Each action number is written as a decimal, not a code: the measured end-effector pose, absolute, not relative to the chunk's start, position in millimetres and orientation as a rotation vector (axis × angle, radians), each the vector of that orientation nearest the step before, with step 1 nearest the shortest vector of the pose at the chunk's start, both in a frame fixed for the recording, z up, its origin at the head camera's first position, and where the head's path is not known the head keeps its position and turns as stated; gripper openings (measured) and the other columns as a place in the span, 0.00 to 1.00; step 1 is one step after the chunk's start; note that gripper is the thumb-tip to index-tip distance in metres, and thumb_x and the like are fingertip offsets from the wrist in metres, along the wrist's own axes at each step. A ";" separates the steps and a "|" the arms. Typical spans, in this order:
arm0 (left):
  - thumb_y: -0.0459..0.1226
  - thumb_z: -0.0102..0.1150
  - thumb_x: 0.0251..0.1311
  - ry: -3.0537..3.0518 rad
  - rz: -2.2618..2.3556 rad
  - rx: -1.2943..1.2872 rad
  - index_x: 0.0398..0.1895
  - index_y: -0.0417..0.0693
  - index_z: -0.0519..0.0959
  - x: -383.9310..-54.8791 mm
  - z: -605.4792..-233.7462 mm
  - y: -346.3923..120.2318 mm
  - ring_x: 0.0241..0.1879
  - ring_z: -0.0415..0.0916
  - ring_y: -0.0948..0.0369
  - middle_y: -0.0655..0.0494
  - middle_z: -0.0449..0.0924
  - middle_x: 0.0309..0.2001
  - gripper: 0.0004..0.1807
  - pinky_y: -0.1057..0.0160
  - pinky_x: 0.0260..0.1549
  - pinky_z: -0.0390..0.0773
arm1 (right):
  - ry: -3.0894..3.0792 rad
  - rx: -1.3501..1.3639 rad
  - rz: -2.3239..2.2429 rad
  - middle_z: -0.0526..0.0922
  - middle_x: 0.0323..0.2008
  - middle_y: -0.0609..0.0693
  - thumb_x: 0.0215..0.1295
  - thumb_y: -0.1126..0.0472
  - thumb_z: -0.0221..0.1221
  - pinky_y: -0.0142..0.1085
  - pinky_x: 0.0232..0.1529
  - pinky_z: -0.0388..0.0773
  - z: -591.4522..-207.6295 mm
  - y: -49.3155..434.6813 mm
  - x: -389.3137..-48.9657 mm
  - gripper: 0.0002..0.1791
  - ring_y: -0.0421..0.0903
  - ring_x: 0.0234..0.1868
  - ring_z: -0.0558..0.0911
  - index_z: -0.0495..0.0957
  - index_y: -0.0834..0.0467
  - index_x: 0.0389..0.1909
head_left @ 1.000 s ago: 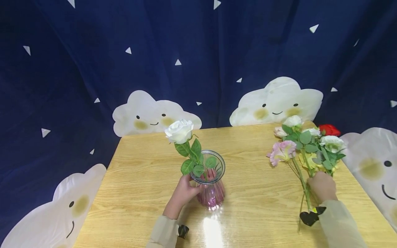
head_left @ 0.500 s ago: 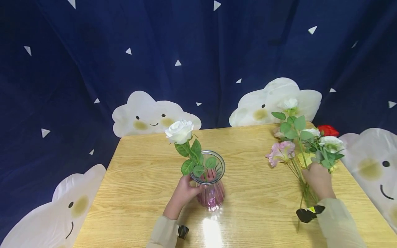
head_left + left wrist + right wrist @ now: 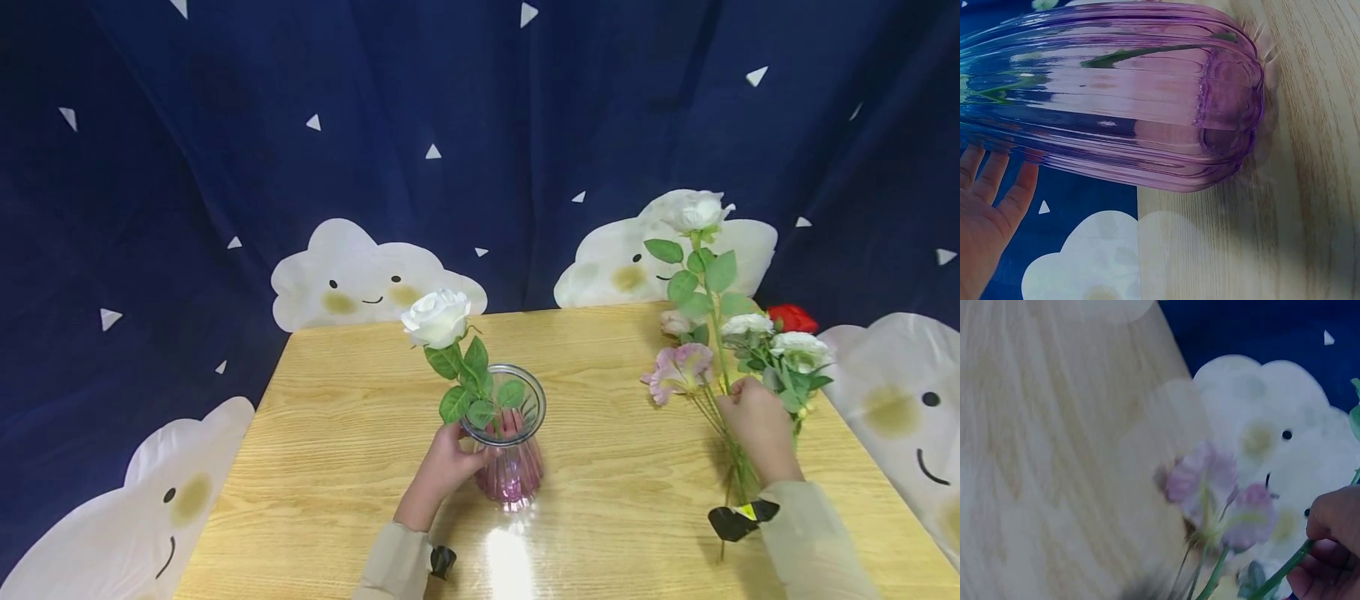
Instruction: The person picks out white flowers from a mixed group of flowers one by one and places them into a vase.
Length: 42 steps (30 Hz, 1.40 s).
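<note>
My left hand (image 3: pixel 446 465) holds the neck of a ribbed glass vase (image 3: pixel 512 477), clear at the rim and pink-purple below, standing on the table. In the left wrist view, the fingers (image 3: pixel 1017 190) lie against the glass (image 3: pixel 1166 112). A white rose (image 3: pixel 438 319) with green leaves leans left out of the vase. Over at the right, my right hand (image 3: pixel 761 427) pinches the green stem of a second white rose (image 3: pixel 697 212), its bloom raised above the other flowers. The right wrist view shows the stem (image 3: pixel 1285 567) between thumb and fingers.
Beside and under my right hand lie a pink flower (image 3: pixel 681 370), a red flower (image 3: pixel 792 318), white blooms (image 3: pixel 801 350) and several loose stems. The wooden table (image 3: pixel 360 417) ends at a dark blue curtain (image 3: pixel 480 100) with smiling clouds.
My right hand has moved a little up and left, lifting the second white rose out of the flower pile. The left hand, vase and first rose have stayed in place.
</note>
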<state>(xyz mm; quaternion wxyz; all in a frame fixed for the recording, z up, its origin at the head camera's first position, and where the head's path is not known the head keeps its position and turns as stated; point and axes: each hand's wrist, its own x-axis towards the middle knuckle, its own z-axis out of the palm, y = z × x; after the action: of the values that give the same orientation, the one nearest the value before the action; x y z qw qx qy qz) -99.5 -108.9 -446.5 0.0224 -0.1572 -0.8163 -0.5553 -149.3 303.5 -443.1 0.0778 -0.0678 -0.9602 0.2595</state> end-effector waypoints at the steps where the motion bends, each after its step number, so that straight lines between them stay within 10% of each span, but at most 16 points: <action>1: 0.34 0.67 0.43 -2.522 -1.720 -0.493 0.57 0.43 0.65 -99.5 -446.8 -108.9 0.49 0.71 0.54 0.49 0.74 0.49 0.34 0.54 0.48 0.71 | -2.858 -0.196 0.783 0.74 0.24 0.63 0.53 0.65 0.51 0.47 0.21 0.71 -440.9 300.5 -149.8 0.11 0.57 0.24 0.74 0.68 0.71 0.30; 42: 0.30 0.66 0.42 -2.487 -1.722 -0.494 0.56 0.40 0.65 -97.2 -444.5 -106.2 0.49 0.71 0.52 0.47 0.75 0.46 0.34 0.52 0.48 0.70 | -2.356 0.353 1.131 0.76 0.25 0.55 0.51 0.74 0.53 0.30 0.24 0.75 -346.8 150.3 -151.2 0.05 0.46 0.27 0.75 0.74 0.67 0.30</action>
<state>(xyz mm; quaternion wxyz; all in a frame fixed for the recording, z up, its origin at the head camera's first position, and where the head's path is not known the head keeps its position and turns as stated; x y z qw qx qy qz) -97.2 -106.2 -444.5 0.0381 -0.1611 -0.8108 -0.5615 -151.2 150.3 -346.8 0.2497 0.1297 -0.8651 0.4153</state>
